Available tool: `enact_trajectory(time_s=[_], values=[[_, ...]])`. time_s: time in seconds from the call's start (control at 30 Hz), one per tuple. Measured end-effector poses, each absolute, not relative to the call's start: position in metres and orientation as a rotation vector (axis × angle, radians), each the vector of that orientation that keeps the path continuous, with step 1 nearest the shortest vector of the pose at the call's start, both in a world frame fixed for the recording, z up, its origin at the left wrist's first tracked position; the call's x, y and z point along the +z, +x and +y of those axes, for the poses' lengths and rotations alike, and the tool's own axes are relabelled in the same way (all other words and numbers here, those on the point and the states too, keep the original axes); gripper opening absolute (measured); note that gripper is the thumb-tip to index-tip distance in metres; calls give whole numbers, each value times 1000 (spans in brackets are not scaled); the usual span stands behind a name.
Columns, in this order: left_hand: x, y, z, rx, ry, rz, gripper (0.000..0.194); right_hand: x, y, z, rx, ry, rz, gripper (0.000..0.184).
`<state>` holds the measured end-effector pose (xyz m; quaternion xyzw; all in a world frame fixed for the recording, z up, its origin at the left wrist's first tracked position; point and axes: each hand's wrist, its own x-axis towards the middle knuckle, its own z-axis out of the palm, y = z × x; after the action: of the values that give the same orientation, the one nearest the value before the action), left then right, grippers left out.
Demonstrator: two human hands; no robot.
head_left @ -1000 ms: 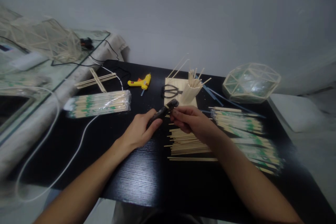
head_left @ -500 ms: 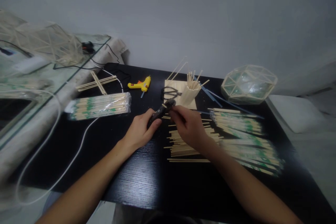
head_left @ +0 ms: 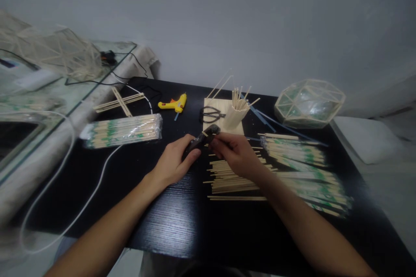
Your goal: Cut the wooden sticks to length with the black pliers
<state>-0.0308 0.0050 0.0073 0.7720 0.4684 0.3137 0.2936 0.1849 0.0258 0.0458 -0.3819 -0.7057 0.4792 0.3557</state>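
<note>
My left hand [head_left: 178, 158] is wrapped around a dark hand tool with a bent head [head_left: 199, 140], its thumb along the near side. A short pale piece, like a stick's end, shows across the tool near its head. Beside that head my right hand [head_left: 236, 152] has its fingers pinched together; what they hold is hidden. Loose bamboo sticks [head_left: 230, 177] lie beneath and around my right hand. Just beyond the tool, black-handled scissors [head_left: 212, 114] rest on a square wooden board [head_left: 211, 104], next to a stick-walled cup [head_left: 234, 117] with several sticks standing in it.
A yellow glue gun [head_left: 173, 104] lies at the back, left of the board. Packed sticks [head_left: 125, 131] are on the left, more packets [head_left: 295, 151] on the right. A faceted stick frame [head_left: 308, 104] stands back right. A white cable [head_left: 100, 179] loops over the left edge.
My right hand has shifted slightly right, so more of the tool's bent head shows. My left hand keeps its grip in nearly the same place.
</note>
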Motion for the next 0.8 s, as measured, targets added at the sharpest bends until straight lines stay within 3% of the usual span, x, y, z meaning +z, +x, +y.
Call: enact_trajectory(time_s=[0.37,0.8], values=[[7,-37,8,821,2119,1102,39,48,198,32,2128,-872,-1355,40],[12,-37,8,684,2095,1180,39,53,196,31,2199,-872,-1217,38]])
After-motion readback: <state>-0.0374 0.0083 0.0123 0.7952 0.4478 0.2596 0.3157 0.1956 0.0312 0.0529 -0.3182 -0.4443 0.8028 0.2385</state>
